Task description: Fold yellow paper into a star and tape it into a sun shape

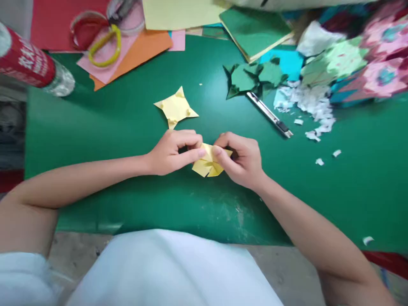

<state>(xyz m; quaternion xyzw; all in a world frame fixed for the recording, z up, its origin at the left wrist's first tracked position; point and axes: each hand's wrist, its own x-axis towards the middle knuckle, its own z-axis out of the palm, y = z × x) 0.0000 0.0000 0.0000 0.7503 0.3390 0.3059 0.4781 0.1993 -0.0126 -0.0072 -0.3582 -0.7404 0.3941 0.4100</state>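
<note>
Head view: left hand (177, 153) and right hand (242, 161) each pinch yellow folded paper (207, 160), thumbs against curled fingers, over the green table (127, 204). Yellow four-pointed paper star (176, 108) lies just beyond the left hand, apparently shaped; held piece looks part-folded, near flaps apart.

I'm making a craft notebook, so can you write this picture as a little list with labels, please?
Left grip: pinching folded yellow paper
Right grip: pinching the same paper
Just beyond: four-pointed yellow paper piece
Surface: green table
Toward the right: box cutter, dark green folded paper, white paper scraps
Toward the left: bottle with red label
</note>
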